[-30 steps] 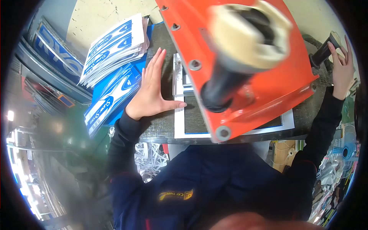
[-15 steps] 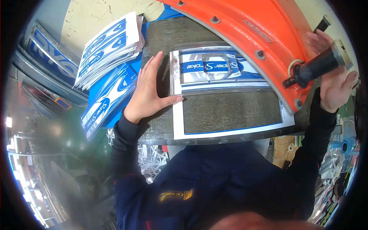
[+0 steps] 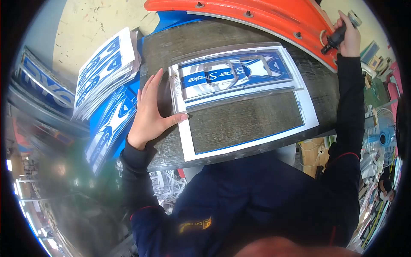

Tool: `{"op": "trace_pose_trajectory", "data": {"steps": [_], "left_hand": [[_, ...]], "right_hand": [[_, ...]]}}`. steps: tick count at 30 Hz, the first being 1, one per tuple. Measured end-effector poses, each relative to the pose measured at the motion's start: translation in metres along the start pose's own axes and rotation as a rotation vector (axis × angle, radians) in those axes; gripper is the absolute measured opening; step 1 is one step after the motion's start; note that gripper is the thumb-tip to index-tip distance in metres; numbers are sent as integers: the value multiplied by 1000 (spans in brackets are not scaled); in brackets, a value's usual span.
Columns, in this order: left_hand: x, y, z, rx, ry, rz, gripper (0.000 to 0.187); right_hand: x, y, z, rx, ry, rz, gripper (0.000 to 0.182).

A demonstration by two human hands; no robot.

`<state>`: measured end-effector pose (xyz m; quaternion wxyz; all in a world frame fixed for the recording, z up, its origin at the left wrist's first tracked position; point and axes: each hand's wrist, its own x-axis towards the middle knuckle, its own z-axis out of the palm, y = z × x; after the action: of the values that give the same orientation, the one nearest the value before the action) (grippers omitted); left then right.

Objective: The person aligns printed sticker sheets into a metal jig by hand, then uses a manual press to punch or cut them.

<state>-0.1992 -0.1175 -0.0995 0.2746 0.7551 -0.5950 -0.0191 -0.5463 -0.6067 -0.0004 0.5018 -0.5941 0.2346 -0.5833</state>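
My left hand lies on the dark work block, fingers stretched out and thumb apart. Its thumb tip touches the left edge of a white printed sheet, which has one rectangle cut out of it. Over the sheet's far half sits a clear-plated cutting die, with blue-and-white "Super Stroke" print showing through. At the far right my right hand is wrapped round the black handle of an orange press arm. The arm stands beyond the die, not over it.
Left of the block, a stack of printed sheets leans beside loose blue-and-white printed pieces on a blue surface. White paper scraps lie below the block's front edge. A blue fan stands at the right.
The orange arm has swung away, uncovering the die's right end. My right hand went from spread open beside the handle to closed round it. My left hand stays beside the sheet.
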Motion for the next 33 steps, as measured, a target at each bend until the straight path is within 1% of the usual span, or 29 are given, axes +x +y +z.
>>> {"op": "trace_pose_trajectory", "data": {"steps": [4, 5, 7, 9, 11, 12, 13, 15, 17, 19, 20, 21, 23, 24, 26, 29, 33], "left_hand": [[0, -1, 0, -61, -16, -46, 119], [0, -1, 0, -61, -12, -50, 119], [-1, -4, 2, -48, -11, -28, 119], [-1, -2, 1, -32, -17, -43, 120], [0, 0, 0, -18, -27, -59, 120], [0, 0, 0, -12, -27, -57, 120], [0, 0, 0, -6, -28, -52, 121], [1, 0, 0, 3, -33, -62, 121], [1, -1, 1, 2, -27, -56, 119], [-1, -1, 1, 6, -30, -74, 120], [-1, -2, 2, 12, -27, -67, 120], [0, -2, 2, 17, -21, -55, 121], [0, -2, 1, 17, -24, -62, 122], [0, -2, 1, 9, -30, -67, 120], [-1, -3, 1, 4, -35, -75, 119], [-1, -2, 1, 5, -13, -54, 123], [1, -6, 3, -17, -14, -42, 124]], "right_hand": [[18, 8, -3, -36, 58, -43, 17], [19, 7, -3, -36, 53, -43, 17], [12, 4, 9, -63, 107, -78, 17], [16, 11, 4, -129, 125, -115, 17], [-4, 12, 24, -157, 226, -253, 20], [-7, 17, 22, -255, 228, -342, 28], [-18, 17, 25, -253, 221, -331, 28], [-48, 13, 36, -1007, 152, -721, 42], [-104, 5, 78, -1322, 340, -1086, 53], [-148, -1, 94, -1080, -372, -828, 60], [-179, -5, 110, -1159, -574, -796, 60], [-194, -5, 122, -1013, -778, -742, 56], [-210, 5, 130, -893, -986, -619, 57], [-209, 6, 131, -894, -986, -620, 57], [-206, 9, 136, -983, -1079, -645, 60], [-205, 10, 137, -924, -1092, -705, 59], [-195, 5, 139, -901, -1095, -649, 56]]}}
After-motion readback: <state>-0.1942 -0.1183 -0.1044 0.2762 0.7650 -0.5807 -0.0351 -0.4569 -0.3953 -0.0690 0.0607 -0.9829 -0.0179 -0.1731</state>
